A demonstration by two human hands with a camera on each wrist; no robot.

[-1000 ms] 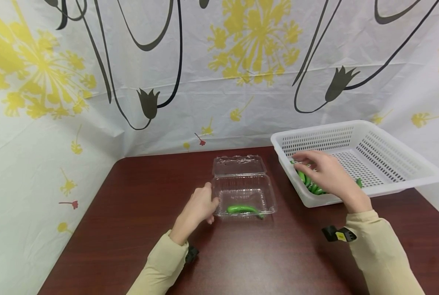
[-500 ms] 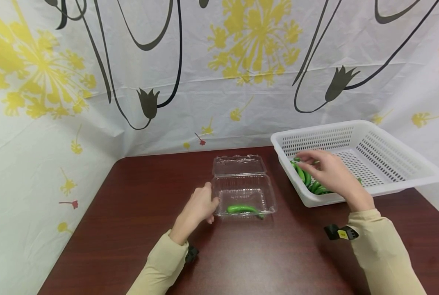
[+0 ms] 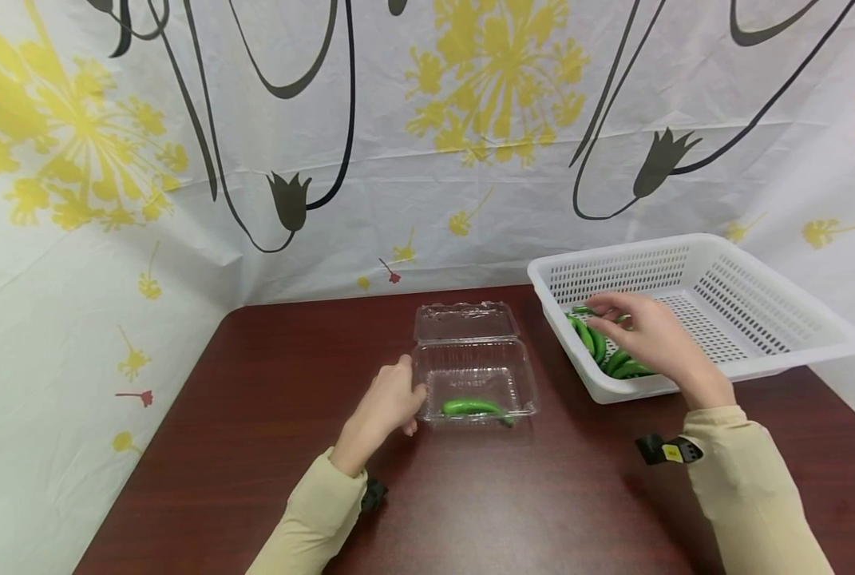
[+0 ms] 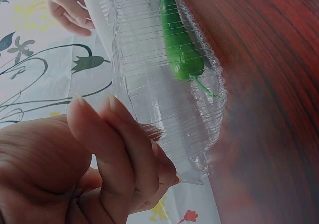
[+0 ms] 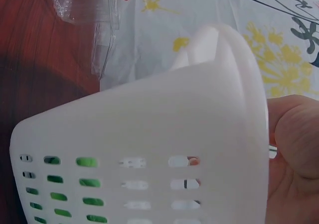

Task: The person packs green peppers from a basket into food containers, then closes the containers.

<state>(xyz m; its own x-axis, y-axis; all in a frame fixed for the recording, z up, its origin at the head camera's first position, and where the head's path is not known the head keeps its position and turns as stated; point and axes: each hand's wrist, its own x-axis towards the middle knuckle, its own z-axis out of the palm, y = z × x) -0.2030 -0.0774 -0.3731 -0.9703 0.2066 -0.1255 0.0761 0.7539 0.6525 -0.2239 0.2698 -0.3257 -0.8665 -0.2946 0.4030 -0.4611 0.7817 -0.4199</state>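
Observation:
My left hand (image 3: 391, 397) holds the left side of an open clear plastic clamshell container (image 3: 470, 375), fingers curled at its edge. One green chili pepper (image 3: 470, 407) lies along the container's near side; in the left wrist view that same pepper (image 4: 182, 50) shows through the ribbed wall, stem toward the hand. Over the left part of a white plastic basket (image 3: 793, 319), my right hand (image 3: 646, 331) has thumb and fingers bent around a green chili pepper (image 3: 583, 310), which is mostly hidden behind them. Several more green peppers (image 3: 592, 339) lie below it along the basket's left side.
The container's raised lid (image 3: 466, 323) stands behind its tray. In the right wrist view the basket's slotted wall (image 5: 149, 119) blocks most of the hand. A dark red wooden table (image 3: 298, 447) carries everything, with a flowered white sheet (image 3: 398, 120) hanging behind.
My right hand has shifted slightly to the right over the basket, the pepper at its fingertips moving along. More of the peppers at the left side shows. The left hand and container stay still.

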